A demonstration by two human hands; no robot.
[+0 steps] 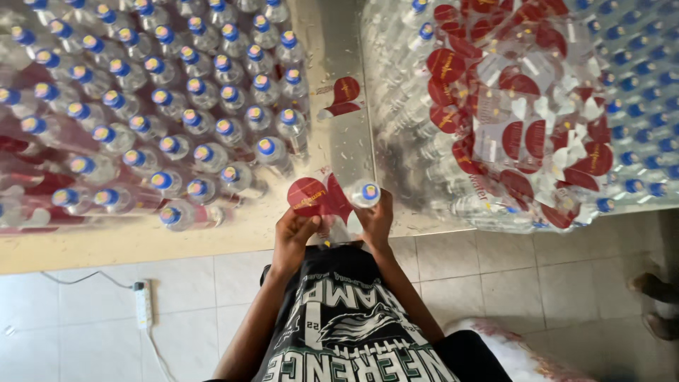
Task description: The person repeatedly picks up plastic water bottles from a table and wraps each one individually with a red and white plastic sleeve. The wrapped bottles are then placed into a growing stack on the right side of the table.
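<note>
Head view: your right hand (pixel 375 221) has its grip closed around a clear plastic bottle (pixel 365 195) with a blue cap, held upright at the near edge of the tabletop (pixel 339 134). Your left hand (pixel 293 233) pinches a red label (pixel 309 196) between thumb and fingers, its edge against the bottle's left side.

Treat the bottle as thin-walled: judged from its look, it will dent under a hard squeeze, and the smooth wall may slip. Hold it around the body below the shoulder. The label is light and limp; grip it by its outer edge so the rest lies flat.

To the left, rows of upright capped bottles (pixel 155 106) stand close together on the tabletop. To the right, a heap of loose red labels (pixel 523 120) lies over wrapped bottle packs (pixel 636 85). A spare label (pixel 342 95) lies on the bare strip between them. A white power strip (pixel 143 304) lies on the tiled floor (pixel 71 332).
</note>
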